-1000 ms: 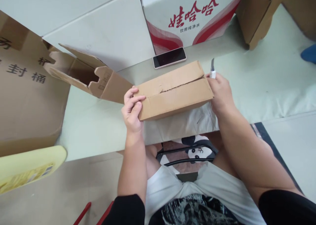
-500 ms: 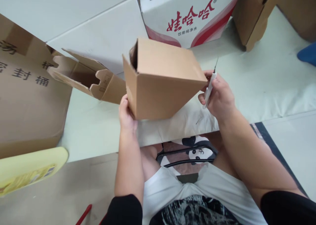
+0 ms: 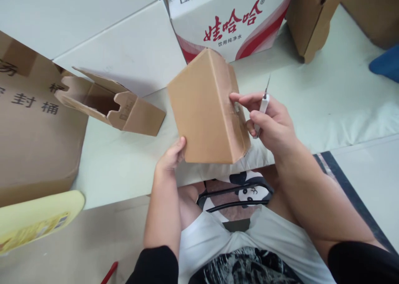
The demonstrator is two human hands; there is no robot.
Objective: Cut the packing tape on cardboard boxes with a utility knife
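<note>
I hold a small brown cardboard box tilted up on end above the pale table. My left hand grips its lower left corner from beneath, fingers curled round the edge. My right hand is closed on a thin white craft knife with its blade pointing up and away. The right index finger stretches out and touches the box's right side near a scrap of tape.
An open, empty cardboard carton lies on its side to the left. A white and red printed case stands behind the box. A large brown box sits far left, another brown box back right, a yellow item lower left.
The box went from lying flat on the table to being lifted and turned on end. It now hides the phone that lay behind it. My right hand came round to its right side.
</note>
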